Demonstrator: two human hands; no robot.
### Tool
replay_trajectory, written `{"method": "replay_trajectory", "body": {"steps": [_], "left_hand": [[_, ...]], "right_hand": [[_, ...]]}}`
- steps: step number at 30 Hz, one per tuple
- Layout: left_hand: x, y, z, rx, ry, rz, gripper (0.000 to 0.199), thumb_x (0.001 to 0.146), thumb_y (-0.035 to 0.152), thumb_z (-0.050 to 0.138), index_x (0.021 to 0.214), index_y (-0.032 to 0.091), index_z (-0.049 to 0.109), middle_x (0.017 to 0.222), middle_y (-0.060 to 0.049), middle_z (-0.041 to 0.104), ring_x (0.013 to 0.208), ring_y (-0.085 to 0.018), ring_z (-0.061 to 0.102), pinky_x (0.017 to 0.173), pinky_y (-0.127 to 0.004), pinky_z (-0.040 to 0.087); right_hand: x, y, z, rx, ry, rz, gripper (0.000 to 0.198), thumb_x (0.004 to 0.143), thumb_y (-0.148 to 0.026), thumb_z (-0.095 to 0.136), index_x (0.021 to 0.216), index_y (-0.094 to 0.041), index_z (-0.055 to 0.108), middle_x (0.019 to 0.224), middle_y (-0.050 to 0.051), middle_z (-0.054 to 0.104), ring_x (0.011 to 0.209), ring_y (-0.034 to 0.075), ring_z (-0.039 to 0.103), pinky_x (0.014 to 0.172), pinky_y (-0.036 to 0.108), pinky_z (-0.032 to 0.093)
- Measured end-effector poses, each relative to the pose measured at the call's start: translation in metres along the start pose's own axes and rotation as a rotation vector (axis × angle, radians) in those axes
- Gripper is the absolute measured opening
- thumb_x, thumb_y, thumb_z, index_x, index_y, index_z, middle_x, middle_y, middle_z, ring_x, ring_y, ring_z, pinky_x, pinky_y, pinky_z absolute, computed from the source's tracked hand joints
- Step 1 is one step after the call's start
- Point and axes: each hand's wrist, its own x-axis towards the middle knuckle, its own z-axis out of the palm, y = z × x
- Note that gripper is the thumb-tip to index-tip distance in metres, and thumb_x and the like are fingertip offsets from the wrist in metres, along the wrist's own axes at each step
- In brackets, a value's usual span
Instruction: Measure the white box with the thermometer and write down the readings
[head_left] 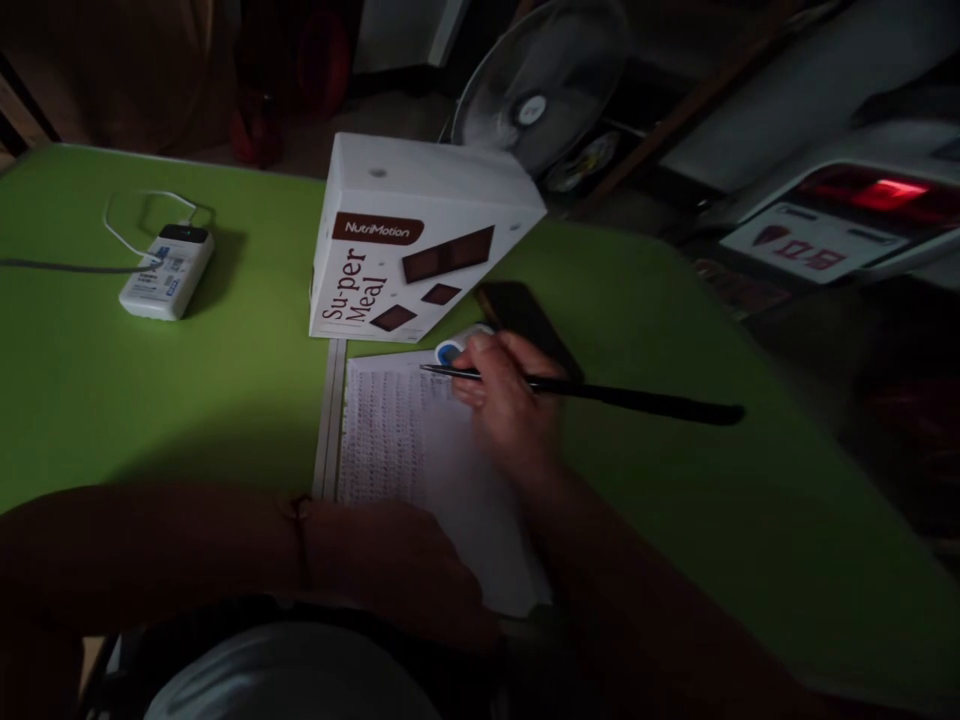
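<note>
A long, dark pen [637,398] is held in my right hand [510,400], the fingers closed around it. Its tip points left, over the upper part of a paper pad [480,520] whose left side carries dense columns of small handwriting. My left hand [405,565] lies across the bottom of the pad, with a thin band at the wrist; shadow hides its fingers. Just behind my right fingers is a small white cylinder with a blue end [450,352], partly covered. A dark phone-like slab [529,325] lies beyond that hand.
A white NutriMotion box [420,240] stands behind the pad on the green table [247,400]. At left lies a white device [169,272] with cables attached. Past the table are a fan [532,108] and a machine with a red light [885,195]. The room is dim.
</note>
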Motion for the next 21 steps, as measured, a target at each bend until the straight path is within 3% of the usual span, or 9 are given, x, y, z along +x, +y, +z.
{"method": "replay_trajectory", "body": {"steps": [3,7,15,21], "left_hand": [[0.0,0.0,-0.004,-0.024,-0.035,-0.011,0.01,0.09,0.026,0.067,0.081,0.022,0.068,0.073,0.006,0.07,0.062,-0.014,0.067,0.037,-0.03,0.023],[-0.003,-0.001,-0.007,-0.019,-0.011,0.003,0.009,0.089,0.022,0.067,0.08,0.021,0.067,0.073,0.005,0.07,0.062,-0.014,0.066,0.038,-0.029,0.027],[-0.002,-0.001,-0.016,-0.017,-0.079,-0.009,0.012,0.094,0.023,0.061,0.086,0.021,0.069,0.075,0.004,0.069,0.063,-0.012,0.063,0.04,-0.029,0.03],[0.0,-0.004,-0.032,-0.082,-0.142,-0.022,0.014,0.098,0.023,0.057,0.094,0.02,0.07,0.081,0.002,0.072,0.065,-0.011,0.063,0.039,-0.027,0.031]], "right_hand": [[0.001,-0.006,0.01,0.085,0.074,0.102,0.041,0.097,-0.053,0.039,0.071,-0.025,0.056,0.067,0.007,0.061,0.057,0.019,0.059,0.049,0.035,0.05],[0.003,-0.008,0.026,0.07,0.033,0.096,0.039,0.093,-0.049,0.048,0.061,-0.027,0.051,0.059,0.004,0.055,0.06,0.021,0.059,0.061,0.039,0.055],[0.0,-0.007,0.025,0.074,0.061,0.129,0.035,0.092,-0.044,0.05,0.063,-0.026,0.052,0.061,0.002,0.06,0.062,0.02,0.06,0.06,0.038,0.052],[0.001,-0.002,0.028,0.034,0.088,0.101,0.036,0.092,-0.05,0.048,0.063,-0.028,0.05,0.053,0.002,0.052,0.059,0.021,0.058,0.057,0.039,0.05]]}}
